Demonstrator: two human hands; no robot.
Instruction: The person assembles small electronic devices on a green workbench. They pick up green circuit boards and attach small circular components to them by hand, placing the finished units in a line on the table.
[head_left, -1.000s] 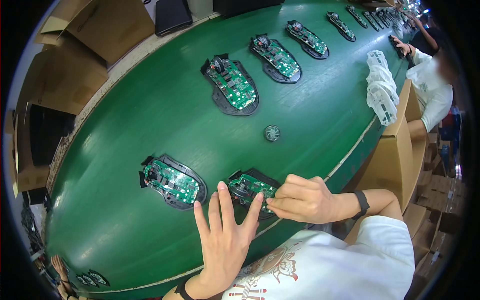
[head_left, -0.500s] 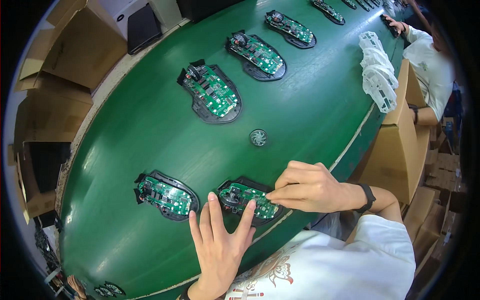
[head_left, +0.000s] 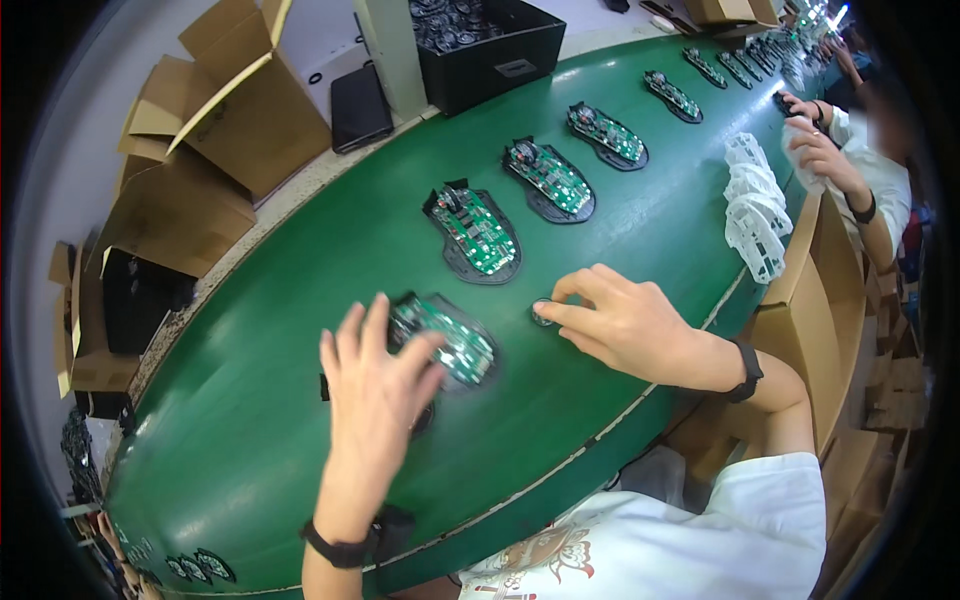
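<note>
Between the fingertips of my right hand point(head_left: 630, 325) is the edge of a small round dark wheel point(head_left: 541, 313) on the green work surface; my fingers cover most of it. My left hand point(head_left: 375, 395) has its fingers apart, thumb and fingertips by a computer mouse base point(head_left: 465, 350) carrying a green circuit board. That base is smeared by motion, and whether the thumb touches it I cannot tell. Under my left hand a second dark base point(head_left: 424, 418) is nearly all hidden. Beyond, a mouse base with a board point(head_left: 485, 235) lies on the green surface.
Several more mouse bases point(head_left: 550, 180) recede in a line to the far right. White plastic frames point(head_left: 755, 205) are stacked at the right edge, by a cardboard box point(head_left: 800, 300) and a co-worker's hand point(head_left: 830, 160). A black bin point(head_left: 490, 65) of dark parts stands behind; open cartons point(head_left: 250, 130) are left.
The mouse base that was under both hands has shifted away and left. My right hand has left it and reached the small wheel. My left hand has moved left, over the other base. The view has shifted.
</note>
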